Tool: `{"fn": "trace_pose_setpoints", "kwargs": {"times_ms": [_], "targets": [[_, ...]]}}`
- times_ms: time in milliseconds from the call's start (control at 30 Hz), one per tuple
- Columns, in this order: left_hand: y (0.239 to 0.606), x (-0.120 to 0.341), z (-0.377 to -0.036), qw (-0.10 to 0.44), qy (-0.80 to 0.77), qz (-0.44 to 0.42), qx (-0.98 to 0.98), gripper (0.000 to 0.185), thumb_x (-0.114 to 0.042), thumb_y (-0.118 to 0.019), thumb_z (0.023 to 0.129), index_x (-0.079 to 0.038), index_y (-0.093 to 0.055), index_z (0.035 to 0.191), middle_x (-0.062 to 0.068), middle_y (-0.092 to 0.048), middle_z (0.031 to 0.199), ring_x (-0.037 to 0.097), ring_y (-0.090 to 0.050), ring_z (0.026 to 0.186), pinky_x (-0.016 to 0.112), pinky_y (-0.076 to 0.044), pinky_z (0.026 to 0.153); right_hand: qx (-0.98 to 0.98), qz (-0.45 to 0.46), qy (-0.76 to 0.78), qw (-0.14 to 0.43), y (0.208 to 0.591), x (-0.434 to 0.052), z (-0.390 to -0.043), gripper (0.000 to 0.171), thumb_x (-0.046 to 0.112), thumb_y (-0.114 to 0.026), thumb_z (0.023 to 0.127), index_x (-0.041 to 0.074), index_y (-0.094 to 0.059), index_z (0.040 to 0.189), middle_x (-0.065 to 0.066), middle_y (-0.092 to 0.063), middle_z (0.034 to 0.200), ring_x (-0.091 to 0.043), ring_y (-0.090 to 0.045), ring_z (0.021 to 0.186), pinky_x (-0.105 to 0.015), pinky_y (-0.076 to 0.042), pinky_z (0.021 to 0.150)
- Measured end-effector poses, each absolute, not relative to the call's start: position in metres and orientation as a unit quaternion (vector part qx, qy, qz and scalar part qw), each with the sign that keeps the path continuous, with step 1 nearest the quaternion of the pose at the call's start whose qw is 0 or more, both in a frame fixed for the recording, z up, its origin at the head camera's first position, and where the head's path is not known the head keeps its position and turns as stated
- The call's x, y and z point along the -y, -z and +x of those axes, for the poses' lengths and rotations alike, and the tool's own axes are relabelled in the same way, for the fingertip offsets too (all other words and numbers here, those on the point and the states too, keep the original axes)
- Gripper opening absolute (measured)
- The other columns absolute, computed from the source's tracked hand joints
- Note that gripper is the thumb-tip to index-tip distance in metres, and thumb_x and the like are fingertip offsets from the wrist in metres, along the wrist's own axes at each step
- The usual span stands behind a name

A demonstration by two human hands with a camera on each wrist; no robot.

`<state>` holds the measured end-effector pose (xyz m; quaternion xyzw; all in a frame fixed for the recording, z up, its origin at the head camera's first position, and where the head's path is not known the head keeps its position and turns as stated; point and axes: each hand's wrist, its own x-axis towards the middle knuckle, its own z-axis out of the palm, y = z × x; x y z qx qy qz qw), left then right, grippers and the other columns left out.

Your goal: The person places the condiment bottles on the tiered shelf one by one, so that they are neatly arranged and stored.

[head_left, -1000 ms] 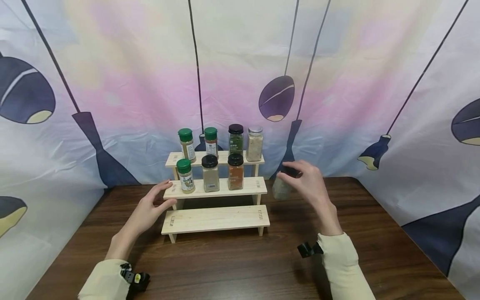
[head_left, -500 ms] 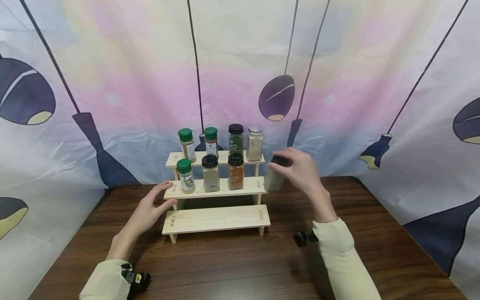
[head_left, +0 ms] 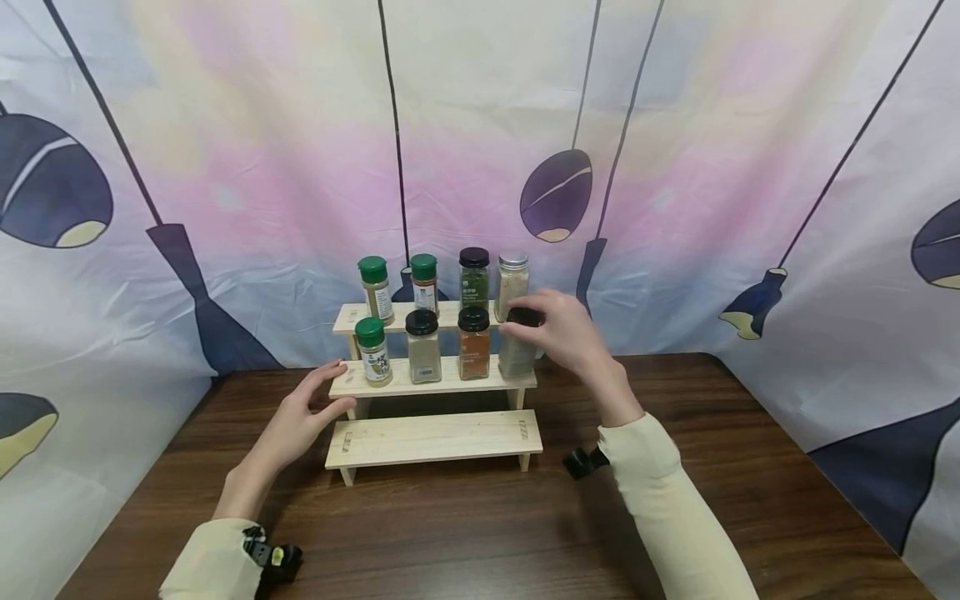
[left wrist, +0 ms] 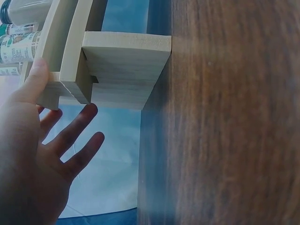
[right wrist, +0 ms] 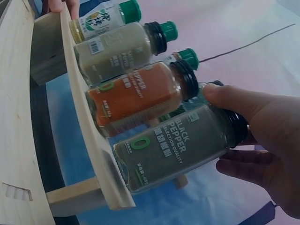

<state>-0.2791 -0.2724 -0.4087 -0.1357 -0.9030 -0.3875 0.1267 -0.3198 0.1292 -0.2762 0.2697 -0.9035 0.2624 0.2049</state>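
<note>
On the middle step of the wooden 3-tier rack (head_left: 435,385), at its right end, stands the black pepper jar (head_left: 517,344), upright w/ base on the board in the right wrist view. Label reads "BLACK PEPPER", then "SELECTION QUALITY", w/ a green "0" mark; smaller print too small to read. Next jar left, the orange spice jar (head_left: 473,344), has the same green mark & "PEPPER" visible on its label; rest unclear. Then the pale powder jar (head_left: 423,347) w/ a barcode, & the green-cap bottle (head_left: 372,352) w/ non-Latin writing, not legible.

Right hand (head_left: 564,332): grip curled round the pepper jar's black cap, thumb on top side, fingers behind, pinching it. Left hand (head_left: 300,417): grip spread, fingers relaxed; thumb presses the rack's left end at the middle step, other fingers apart below it.

Top step carries 4 more jars; labels unreadable. Rack sits on dark wood counter (head_left: 465,533).
</note>
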Motion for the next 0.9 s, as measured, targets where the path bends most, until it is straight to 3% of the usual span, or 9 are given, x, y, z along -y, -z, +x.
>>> {"fn": "trace_pose_setpoints", "kwargs": {"times_ms": [133, 400, 667, 900], "targets": [[0.409, 0.272, -0.279, 0.128, 0.384, -0.135, 0.905, 0.062, -0.036, -0.065, 0.097, -0.017, -0.041, 0.152, 0.008, -0.033, 0.161, 0.034, -0.057, 0.126, 0.031, -0.055, 0.086, 0.905, 0.272, -0.261, 0.197, 0.279, -0.124, -0.324, 0.045, 0.042, -0.076, 0.087, 0.012, -0.073, 0.12, -0.007, -0.071, 0.117, -0.026, -0.065, 0.11, -0.044, -0.053, 0.094], [0.409, 0.272, -0.279, 0.13, 0.391, -0.134, 0.901, 0.063, -0.035, -0.066, 0.097, -0.014, -0.042, 0.151, 0.012, -0.033, 0.161, 0.041, -0.043, 0.138, 0.056, -0.049, 0.098, 0.912, 0.26, -0.246, 0.202, 0.281, -0.117, -0.329, 0.048, 0.044, -0.075, 0.087, 0.011, -0.072, 0.121, -0.008, -0.072, 0.117, -0.027, -0.065, 0.109, -0.044, -0.052, 0.093], [0.412, 0.274, -0.281, 0.139, 0.385, -0.138, 0.902, 0.064, -0.04, -0.064, 0.097, -0.013, -0.042, 0.151, 0.015, -0.031, 0.161, 0.042, -0.04, 0.14, 0.058, -0.048, 0.097, 0.924, 0.234, -0.232, 0.192, 0.282, -0.113, -0.326, 0.054, 0.048, -0.074, 0.086, 0.012, -0.068, 0.126, -0.009, -0.067, 0.128, -0.029, -0.06, 0.123, -0.046, -0.047, 0.107], [0.412, 0.274, -0.281, 0.133, 0.389, -0.137, 0.901, 0.066, -0.042, -0.064, 0.096, -0.014, -0.041, 0.152, 0.015, -0.03, 0.161, 0.043, -0.037, 0.142, 0.059, -0.047, 0.098, 0.918, 0.218, -0.247, 0.22, 0.287, -0.119, -0.318, 0.057, 0.056, -0.068, 0.089, 0.018, -0.065, 0.132, -0.004, -0.062, 0.13, -0.027, -0.064, 0.109, -0.046, -0.054, 0.089]]}}
